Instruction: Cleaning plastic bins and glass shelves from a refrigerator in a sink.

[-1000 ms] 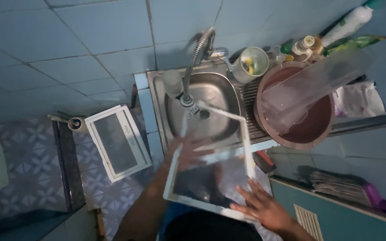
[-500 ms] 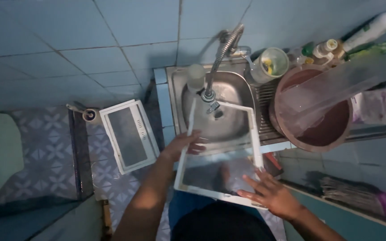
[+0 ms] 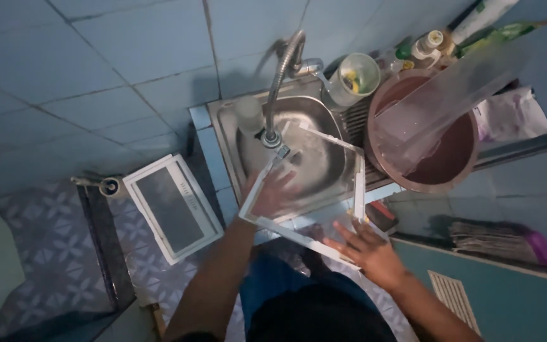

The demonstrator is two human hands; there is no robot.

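Right hand (image 3: pixel 367 250): fingers spread, flat on the shelf's near corner.
Left hand (image 3: pixel 273 193): open palm pressed against the glass.
Glass shelf (image 3: pixel 357 190): white-framed clear pane, tilted over the steel sink (image 3: pixel 330 158).
Faucet (image 3: pixel 280 82): curved metal, above the shelf.
Brown basin (image 3: pixel 451 158): right of sink, holds a clear plastic bin (image 3: pixel 438 107).

Blue tiled wall (image 3: pixel 83 76) at upper left, patterned grey floor (image 3: pixel 39 253) at lower left, teal cabinet (image 3: pixel 514 297) at lower right, dimly lit.
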